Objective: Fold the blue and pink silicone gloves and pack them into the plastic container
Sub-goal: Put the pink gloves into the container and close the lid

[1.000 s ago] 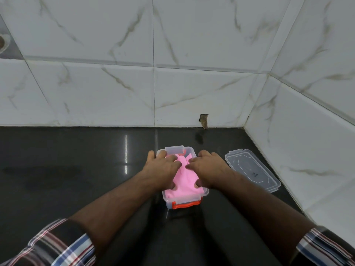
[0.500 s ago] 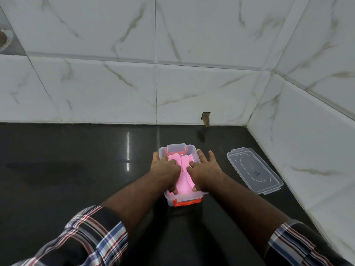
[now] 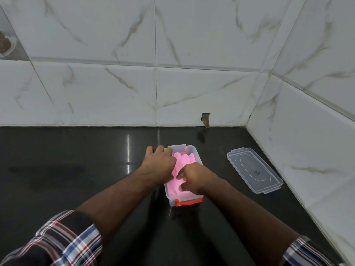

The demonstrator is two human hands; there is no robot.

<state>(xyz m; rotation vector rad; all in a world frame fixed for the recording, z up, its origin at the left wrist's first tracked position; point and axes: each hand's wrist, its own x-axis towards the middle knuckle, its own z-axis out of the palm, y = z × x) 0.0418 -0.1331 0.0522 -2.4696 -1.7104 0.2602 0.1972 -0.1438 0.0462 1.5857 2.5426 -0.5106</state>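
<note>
You risked the pink silicone glove (image 3: 179, 166) springing back over the rim, because silicone resists a fold and its rounded finger ends lay bunched at the far end, beyond your knuckles. Let go too soon and it would probably have lifted and blocked the lid. The small clear rectangular plastic container with the orange clip (image 3: 189, 202) could also have slid on the glossy black worktop (image 3: 76, 179) if you pushed off centre. Your left hand (image 3: 159, 166) lay over the box's left rim, its fingers bent down onto the glove; whether it pinched the glove or only pressed I could not tell. Your right hand (image 3: 194, 179) sat just beside it, nearer you, its fingertips curled and dug into the pink material in the near half of the box, pressing rather than gripping as far as I could judge. Both forearms reached straight ahead, plaid cuffs pushed back. No blue glove showed; it may have lain under the pink one. The clear flat plastic lid (image 3: 254, 170) rested well apart, right of your right hand, near the tiled wall.
</note>
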